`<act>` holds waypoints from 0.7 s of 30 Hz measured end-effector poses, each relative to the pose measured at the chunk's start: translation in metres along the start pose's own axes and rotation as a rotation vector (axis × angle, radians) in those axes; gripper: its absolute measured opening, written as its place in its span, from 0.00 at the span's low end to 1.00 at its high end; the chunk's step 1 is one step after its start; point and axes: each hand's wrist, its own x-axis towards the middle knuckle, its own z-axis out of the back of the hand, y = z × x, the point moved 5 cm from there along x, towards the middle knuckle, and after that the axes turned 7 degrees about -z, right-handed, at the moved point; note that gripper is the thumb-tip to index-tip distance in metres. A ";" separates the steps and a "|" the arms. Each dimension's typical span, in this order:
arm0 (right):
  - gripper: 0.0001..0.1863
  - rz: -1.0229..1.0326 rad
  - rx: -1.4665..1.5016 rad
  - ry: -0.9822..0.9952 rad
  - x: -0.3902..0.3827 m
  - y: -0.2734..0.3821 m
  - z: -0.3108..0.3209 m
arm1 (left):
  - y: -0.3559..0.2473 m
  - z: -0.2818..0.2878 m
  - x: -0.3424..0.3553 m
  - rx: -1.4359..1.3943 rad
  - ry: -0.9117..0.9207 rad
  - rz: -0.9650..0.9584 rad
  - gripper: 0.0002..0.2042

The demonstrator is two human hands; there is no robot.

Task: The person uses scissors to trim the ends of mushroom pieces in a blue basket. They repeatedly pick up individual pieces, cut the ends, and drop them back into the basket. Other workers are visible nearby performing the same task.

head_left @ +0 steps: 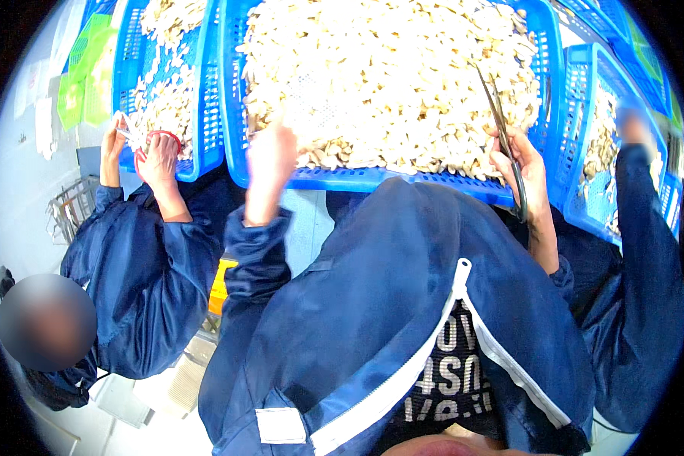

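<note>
Nearest comes a dark blue jacket (380, 258), its white zip (461, 283) parted. Beyond, a blue tray (327, 180) carries pale pieces (387, 83) spread almost edge to edge. Hands apart, the right hand (533, 163) clamps dark scissors (499, 114) at the tray's near right corner; the left hand (272, 158) (too blurred to tell whether it holds anything) is by the near left corner.

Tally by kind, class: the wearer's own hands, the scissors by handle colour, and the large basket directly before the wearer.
Wearer's own hands: 2 (left hand, right hand)
Black-handled scissors: 1
Red-handled scissors: 1
Large blue basket: 1
Total: 5
</note>
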 end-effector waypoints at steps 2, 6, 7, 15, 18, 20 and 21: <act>0.17 0.015 -0.011 -0.002 0.000 -0.001 0.001 | 0.031 0.016 -0.005 0.276 0.074 0.037 0.15; 0.15 0.030 -0.055 0.035 -0.001 0.004 -0.005 | 0.047 -0.011 -0.009 0.371 0.287 0.050 0.14; 0.15 0.043 -0.040 0.040 -0.001 0.005 -0.008 | 0.055 -0.018 -0.008 0.362 0.266 0.058 0.15; 0.13 0.019 0.014 0.022 0.001 -0.004 -0.005 | 0.036 -0.048 -0.001 -0.416 0.181 0.024 0.24; 0.13 0.027 -0.011 0.048 0.001 0.001 -0.008 | -0.019 -0.056 0.010 -0.244 0.087 -0.230 0.33; 0.14 0.025 -0.018 0.059 0.001 0.006 -0.010 | -0.046 -0.056 0.013 -0.488 -0.020 -0.388 0.32; 0.14 0.018 -0.004 0.061 -0.001 0.010 -0.010 | -0.073 -0.039 0.015 -0.618 0.052 -0.305 0.31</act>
